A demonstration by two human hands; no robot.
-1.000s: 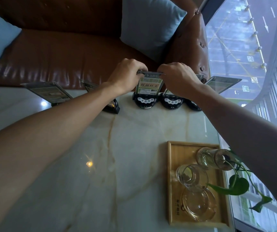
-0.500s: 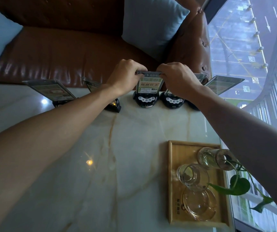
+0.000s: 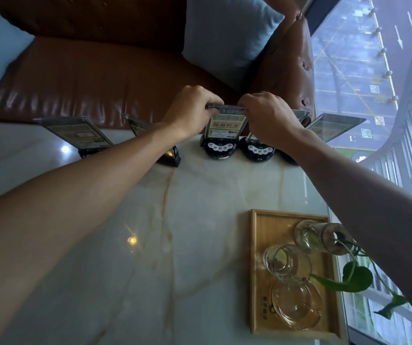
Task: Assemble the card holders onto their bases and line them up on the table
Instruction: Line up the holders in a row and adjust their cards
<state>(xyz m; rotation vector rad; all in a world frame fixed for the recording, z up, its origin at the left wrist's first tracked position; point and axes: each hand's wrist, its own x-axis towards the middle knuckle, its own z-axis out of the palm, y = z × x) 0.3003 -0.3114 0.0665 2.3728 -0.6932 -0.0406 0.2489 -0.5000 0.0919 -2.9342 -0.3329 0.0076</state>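
The marble table [image 3: 150, 220] carries 5 card holders in a row along its far edge, by the sofa [image 3: 87, 78]. Little has changed over the last second: both hands stay on the middle card holder [image 3: 226, 125], standing in its black base [image 3: 219, 149]. The left hand [image 3: 190, 110] and right hand [image 3: 269, 115] each pinch a top corner, so it is probably being seated or squared, with the row nearly finished.

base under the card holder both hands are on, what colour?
Black base with a row of white buttons, under the card holder; the head view, the only one, shows it.
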